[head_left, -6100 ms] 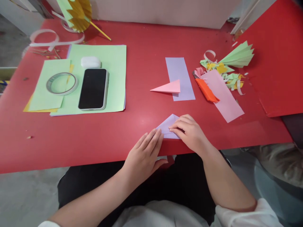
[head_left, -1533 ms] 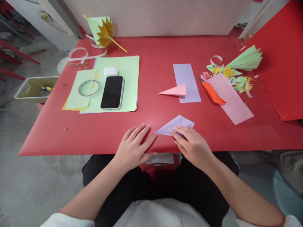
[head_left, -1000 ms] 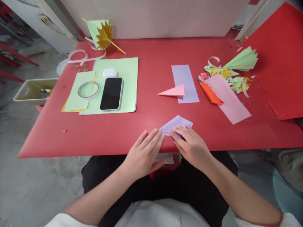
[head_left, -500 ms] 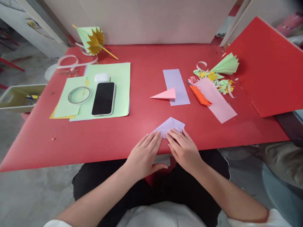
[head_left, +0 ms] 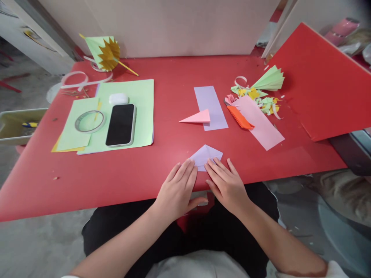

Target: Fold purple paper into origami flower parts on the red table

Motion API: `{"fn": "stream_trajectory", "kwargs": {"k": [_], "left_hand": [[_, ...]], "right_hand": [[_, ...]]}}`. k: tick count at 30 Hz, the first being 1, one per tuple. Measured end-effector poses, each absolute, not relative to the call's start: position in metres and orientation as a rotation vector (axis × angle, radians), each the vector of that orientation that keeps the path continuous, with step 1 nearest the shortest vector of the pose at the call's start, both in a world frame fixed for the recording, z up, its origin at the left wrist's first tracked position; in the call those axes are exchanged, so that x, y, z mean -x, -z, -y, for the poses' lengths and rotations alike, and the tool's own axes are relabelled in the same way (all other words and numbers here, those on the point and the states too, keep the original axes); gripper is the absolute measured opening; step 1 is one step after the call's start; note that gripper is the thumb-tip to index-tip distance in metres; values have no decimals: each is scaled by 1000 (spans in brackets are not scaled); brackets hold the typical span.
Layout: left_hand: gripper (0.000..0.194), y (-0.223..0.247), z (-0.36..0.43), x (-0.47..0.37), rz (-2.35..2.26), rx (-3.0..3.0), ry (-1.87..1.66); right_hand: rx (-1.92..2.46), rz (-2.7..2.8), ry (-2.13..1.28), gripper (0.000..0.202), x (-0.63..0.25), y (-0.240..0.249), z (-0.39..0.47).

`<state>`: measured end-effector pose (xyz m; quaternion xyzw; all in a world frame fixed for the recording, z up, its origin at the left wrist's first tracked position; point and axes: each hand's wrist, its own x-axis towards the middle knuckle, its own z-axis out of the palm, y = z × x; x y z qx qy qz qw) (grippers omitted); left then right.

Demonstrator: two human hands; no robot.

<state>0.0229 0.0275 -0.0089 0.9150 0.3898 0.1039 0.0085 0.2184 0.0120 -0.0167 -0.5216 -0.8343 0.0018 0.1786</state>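
Note:
A folded piece of purple paper point(head_left: 204, 155) lies flat near the front edge of the red table. My left hand point(head_left: 177, 189) rests on its left side, fingers stretched out and thumb apart. On its right side my right hand point(head_left: 226, 183) lies with extended fingertips touching the paper. Both hands cover the lower corners of the fold. Beyond them, a folded pink paper triangle point(head_left: 198, 117) overlaps a flat purple paper strip point(head_left: 215, 104).
An orange utility knife point(head_left: 240, 117) lies by a pink strip point(head_left: 265, 127) and paper scraps. Leftward are a phone point(head_left: 120, 125), a white case point(head_left: 118, 99), a tape roll point(head_left: 89, 122) and green sheets point(head_left: 143, 116). A paper umbrella point(head_left: 108, 54) stands at the back left; a red board point(head_left: 327, 85) leans right.
My right hand has shifted slightly on the purple paper, its fingers now spread a little more. The left hand stays pressed on it. The whole view has moved slightly.

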Motion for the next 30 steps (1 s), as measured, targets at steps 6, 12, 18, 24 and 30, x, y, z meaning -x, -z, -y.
{"fn": "stream_trajectory", "kwargs": {"k": [6,12,18,24,30], "left_hand": [[88,10,-31,-28,-1195,-2831,-218],[88,13,-29,-28,-1202,-2852,-168],[84,14,-29,-29,-1235,-2847,-178],[82,16,-28,-31,-1261,-2868,-183],[77,17,-27,-30,-1230,-2909,-214]], "right_hand": [[1455,2311,-20,38,-219,18,-12],[1398,2239,-5,33,-220,21,-11],[1425,2241,1,33,-220,20,-11],[1452,2297,13,35,-218,18,-10],[1458,2365,60,39,-207,14,-16]]}}
